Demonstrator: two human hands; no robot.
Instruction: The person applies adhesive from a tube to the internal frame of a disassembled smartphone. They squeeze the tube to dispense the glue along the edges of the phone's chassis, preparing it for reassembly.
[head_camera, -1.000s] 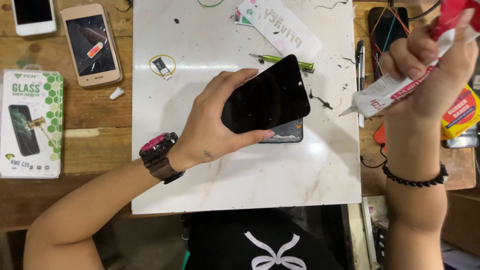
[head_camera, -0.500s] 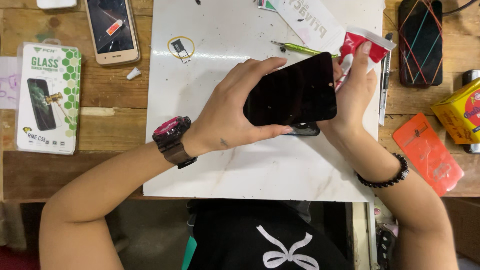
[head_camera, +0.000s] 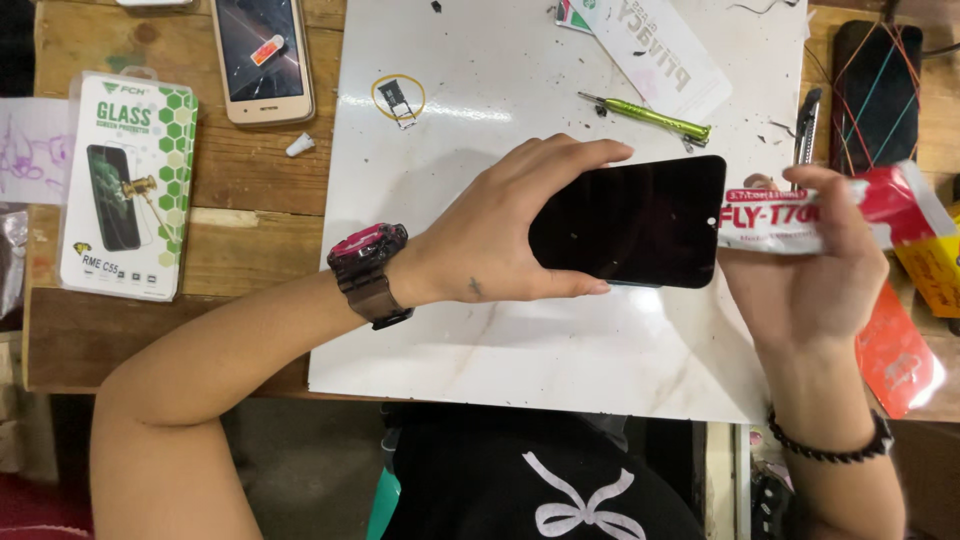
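Note:
My left hand (head_camera: 500, 235) grips a black phone screen (head_camera: 635, 222) by its left end and holds it flat above the white work mat (head_camera: 480, 340). Thumb and fingers pinch its long edges. A dark wristwatch with a pink face (head_camera: 367, 270) sits on that wrist. My right hand (head_camera: 815, 265) holds a red and white glue tube (head_camera: 830, 215) lying sideways, its nozzle end meeting the screen's right edge. A black bead bracelet (head_camera: 830, 445) circles the right wrist.
A green screwdriver (head_camera: 645, 115) and a white flat packet (head_camera: 655, 50) lie at the mat's far edge. A small card tray in a yellow ring (head_camera: 398, 97), a gold phone (head_camera: 260, 55) and a screen protector box (head_camera: 125, 185) lie left. A rubber-banded phone (head_camera: 880, 90) lies right.
My right hand came in from the right with the glue tube and now holds it level against the screen's right edge. The screen has stayed in my left hand.

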